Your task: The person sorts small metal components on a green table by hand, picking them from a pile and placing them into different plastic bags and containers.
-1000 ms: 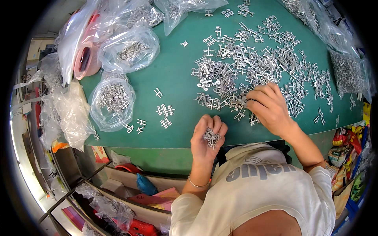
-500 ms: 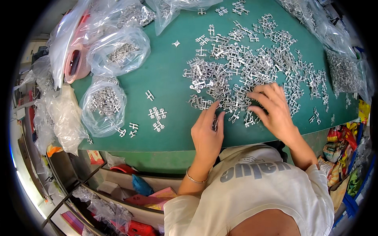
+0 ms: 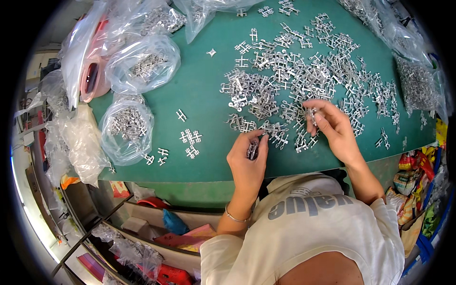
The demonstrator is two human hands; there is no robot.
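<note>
A wide pile of small silvery metal parts (image 3: 304, 71), many shaped like an H with looped ends, is spread over the green tabletop (image 3: 204, 95). At the pile's near edge, my left hand (image 3: 246, 159) is curled around several metal parts (image 3: 253, 148), which show between thumb and fingers. My right hand (image 3: 335, 126) is to its right, over the pile, thumb and fingertips pinching a small metal part (image 3: 312, 113). A small group of H-shaped parts (image 3: 191, 136) lies apart, left of my left hand.
Open clear plastic bags (image 3: 127, 126) of similar parts stand on the table's left side, beside a pink container (image 3: 93, 78). Another filled bag (image 3: 418, 83) lies at the right edge. Under the table are drawers with a blue bag (image 3: 174, 222); colourful packages (image 3: 403, 183) sit at right.
My right hand has lifted slightly from the pile and now pinches a metal part. My left hand has drawn back a little and turned, showing the parts in its grip.
</note>
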